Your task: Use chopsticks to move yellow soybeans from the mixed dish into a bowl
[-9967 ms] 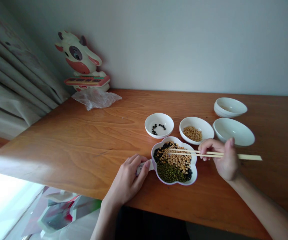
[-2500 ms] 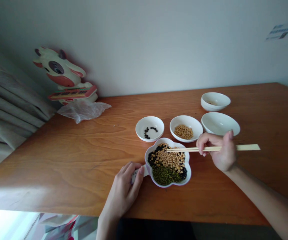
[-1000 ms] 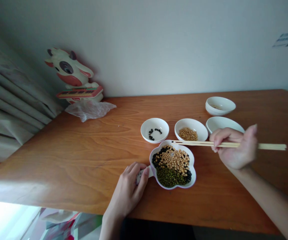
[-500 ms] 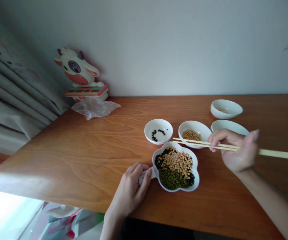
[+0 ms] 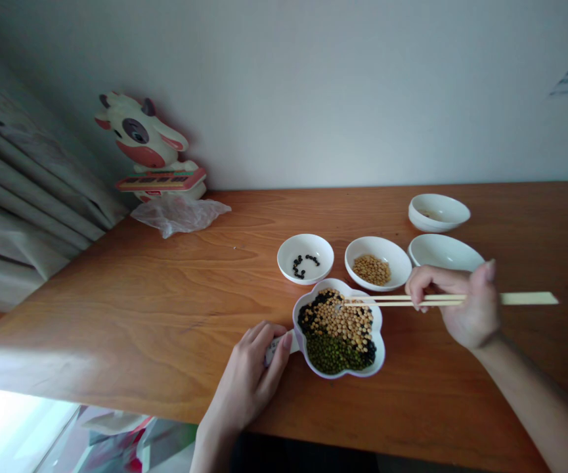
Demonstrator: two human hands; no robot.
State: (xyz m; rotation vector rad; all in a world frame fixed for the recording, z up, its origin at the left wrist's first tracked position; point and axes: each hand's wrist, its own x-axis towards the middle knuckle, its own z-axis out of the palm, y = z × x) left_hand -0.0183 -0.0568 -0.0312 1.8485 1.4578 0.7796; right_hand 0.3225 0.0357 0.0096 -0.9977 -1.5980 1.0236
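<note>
My left hand [image 5: 245,374] grips the handle [image 5: 278,348] of a white flower-shaped dish [image 5: 343,374], which holds soybeans [image 5: 340,322], mung beans [image 5: 330,355] and black beans [image 5: 310,309]. My right hand [image 5: 454,305] holds wooden chopsticks [image 5: 524,299], their tips over the soybeans in the dish. Whether a bean lies between the tips is too small to tell. Beyond the dish stand a white bowl of black beans [image 5: 320,272] and a white bowl of soybeans [image 5: 382,246]. A white bowl [image 5: 444,251] sits just past my right hand, beside another white bowl [image 5: 438,207].
All of this stands on an orange-brown wooden table [image 5: 116,315], whose near edge runs below my hands. A cow-shaped toy [image 5: 140,135] and a crumpled plastic bag [image 5: 178,215] sit at the far left corner, beside a grey curtain [image 5: 18,138]. A wall rises behind.
The chopstick tips have moved from the rim of the soybean bowl back over the soybeans in the dish. My right hand has shifted slightly left, and the view has shifted a little.
</note>
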